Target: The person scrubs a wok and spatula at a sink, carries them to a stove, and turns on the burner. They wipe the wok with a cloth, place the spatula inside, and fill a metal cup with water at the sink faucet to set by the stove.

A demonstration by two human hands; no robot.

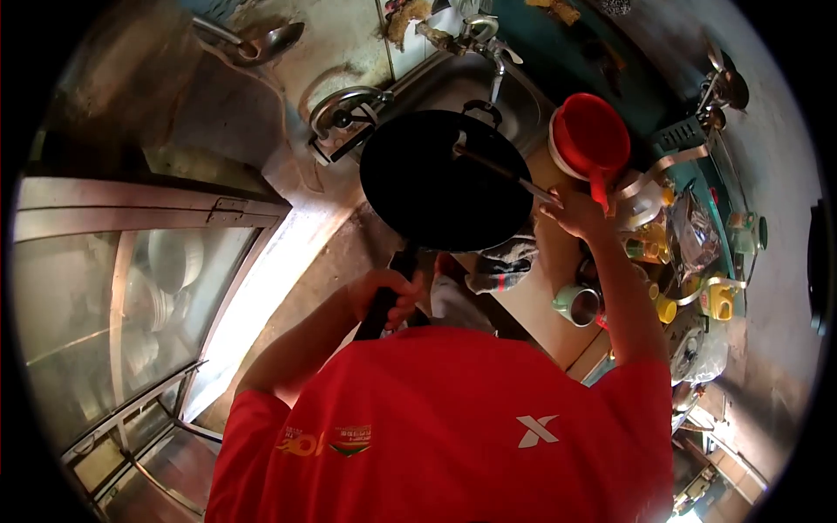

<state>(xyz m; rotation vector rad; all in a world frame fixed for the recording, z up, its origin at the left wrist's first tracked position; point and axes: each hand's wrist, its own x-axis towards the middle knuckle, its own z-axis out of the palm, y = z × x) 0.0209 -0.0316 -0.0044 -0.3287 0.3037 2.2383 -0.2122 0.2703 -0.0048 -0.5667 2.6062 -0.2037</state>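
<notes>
Left fingers round wok handle; red shirt bears white X.

Wok blocking part of sink, red dipper at right, gap between wok and cabinet

Shows a tan countertop, with the sink at its far end. Carries, beside that end, a red long-handled dipper set over a white bowl. Has a pale green mug upright towards the near end, and yellow-labelled bottles crowded along the right edge. Bears a striped cloth at the left edge, lying or hanging, cannot tell.
</notes>
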